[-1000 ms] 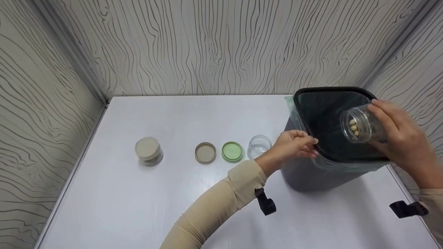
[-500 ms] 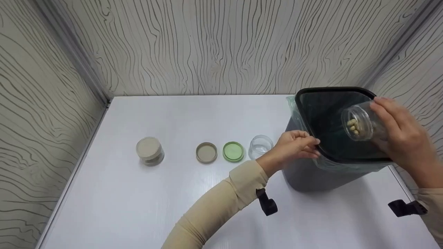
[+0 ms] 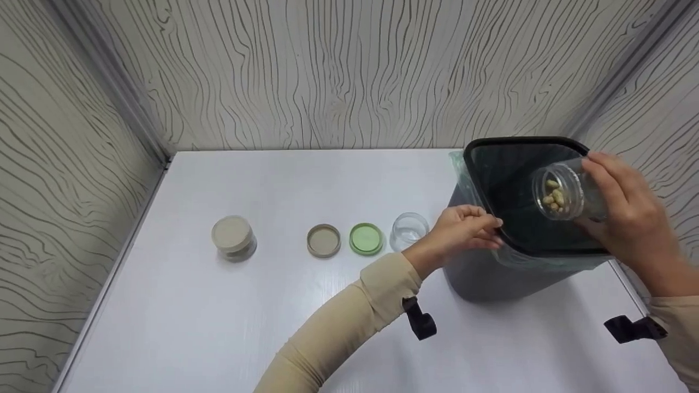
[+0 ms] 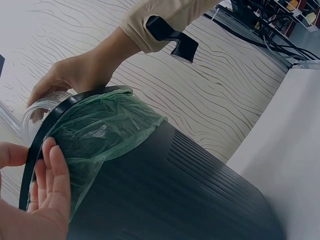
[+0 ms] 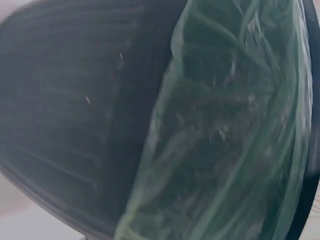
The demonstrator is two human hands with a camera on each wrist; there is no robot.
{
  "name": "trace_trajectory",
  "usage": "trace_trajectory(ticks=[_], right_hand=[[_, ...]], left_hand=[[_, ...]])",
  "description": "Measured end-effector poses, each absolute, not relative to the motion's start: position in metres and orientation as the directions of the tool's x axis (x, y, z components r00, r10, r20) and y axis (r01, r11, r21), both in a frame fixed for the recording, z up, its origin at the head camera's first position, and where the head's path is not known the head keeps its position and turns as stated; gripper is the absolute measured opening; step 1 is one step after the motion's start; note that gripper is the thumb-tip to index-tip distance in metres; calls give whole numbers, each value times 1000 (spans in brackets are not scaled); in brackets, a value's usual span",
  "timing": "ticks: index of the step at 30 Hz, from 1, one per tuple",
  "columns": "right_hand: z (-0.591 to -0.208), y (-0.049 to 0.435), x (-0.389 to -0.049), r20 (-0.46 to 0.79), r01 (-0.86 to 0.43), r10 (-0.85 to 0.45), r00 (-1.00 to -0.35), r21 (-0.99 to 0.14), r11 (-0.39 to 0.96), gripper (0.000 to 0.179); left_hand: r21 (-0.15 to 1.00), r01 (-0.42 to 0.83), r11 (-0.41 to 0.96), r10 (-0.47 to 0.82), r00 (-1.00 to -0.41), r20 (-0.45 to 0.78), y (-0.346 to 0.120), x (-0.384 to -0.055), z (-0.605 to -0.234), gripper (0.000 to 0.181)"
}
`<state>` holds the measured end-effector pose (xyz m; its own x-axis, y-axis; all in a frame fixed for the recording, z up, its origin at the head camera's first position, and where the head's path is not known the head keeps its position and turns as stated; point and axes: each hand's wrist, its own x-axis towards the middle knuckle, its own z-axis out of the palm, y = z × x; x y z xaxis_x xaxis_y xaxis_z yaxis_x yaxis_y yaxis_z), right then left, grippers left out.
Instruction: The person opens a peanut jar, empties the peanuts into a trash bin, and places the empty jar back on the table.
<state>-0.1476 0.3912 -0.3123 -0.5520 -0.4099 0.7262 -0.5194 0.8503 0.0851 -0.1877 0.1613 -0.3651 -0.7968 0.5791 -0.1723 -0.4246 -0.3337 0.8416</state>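
My right hand grips a clear jar, tilted on its side over the bin's opening. Small pale-brown pieces like nuts lie inside near the jar's uncapped mouth. The dark grey trash bin has a black rim and a green liner bag folded over its edge. My left hand pinches that rim at its left side; the left wrist view has the thumb on one side and the fingers on the other. Only the bin wall and liner fill the right wrist view.
On the white table, a beige lid, a green lid and a clear jar stand in a row left of the bin. A beige-lidded jar stands farther left. Wood-patterned walls enclose the table.
The nut-like pieces have shifted inside the jar in my right hand, and the jar has moved slightly. My left hand stays on the bin's rim.
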Motion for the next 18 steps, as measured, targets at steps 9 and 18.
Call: trace_trajectory(ticks=[9,18], right_hand=[[-311,393,-146,720,-510,-442,-535,142,849,98],[-314,390,-151,770,-555,-434,-468,126,822,94]], left_hand=[[855,-404,-325,581,-799,-157,161,-188,-366,20],[856,-401,-326,577,-802,-156,161,-189,-365,19]])
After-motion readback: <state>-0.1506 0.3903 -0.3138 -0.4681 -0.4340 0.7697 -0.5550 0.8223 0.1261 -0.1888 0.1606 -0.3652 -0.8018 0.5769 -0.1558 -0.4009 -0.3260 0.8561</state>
